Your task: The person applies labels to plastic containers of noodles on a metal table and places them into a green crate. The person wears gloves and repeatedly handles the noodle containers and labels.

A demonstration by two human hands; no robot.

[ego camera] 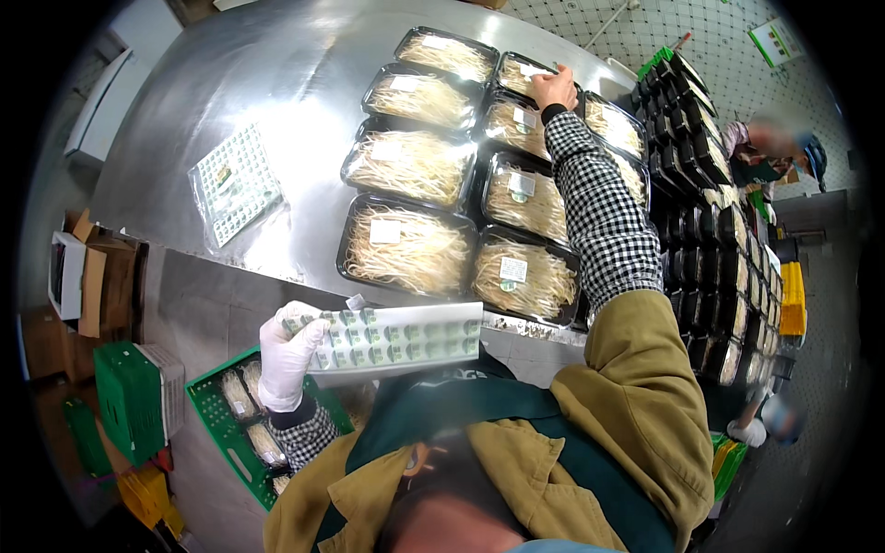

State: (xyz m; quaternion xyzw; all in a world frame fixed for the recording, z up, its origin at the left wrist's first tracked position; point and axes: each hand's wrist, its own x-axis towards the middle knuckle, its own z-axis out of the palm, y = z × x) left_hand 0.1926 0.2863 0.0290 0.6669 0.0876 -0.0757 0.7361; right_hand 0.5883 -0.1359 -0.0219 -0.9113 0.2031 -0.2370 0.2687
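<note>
In its white glove, my left hand (290, 352) grips a sheet of round green stickers (401, 344) at its left end, near the front edge of the table. My bare right hand (555, 90) reaches to a black tray of bean sprouts (515, 72) at the far end of the middle row, fingers at its white label. Whether a sticker is between those fingers is hidden. Nearer trays in that row, such as the front wrapped tray (525, 276), bear a white label and a green sticker. The left row's front tray (408, 245) shows only a white label.
Plastic-wrapped sticker sheets (238, 183) lie on the steel table (297, 131). Tall stacks of packed trays (712, 276) rise at the right. A green crate (242, 463) holding packs stands below, left of me. Two other people are at the far right.
</note>
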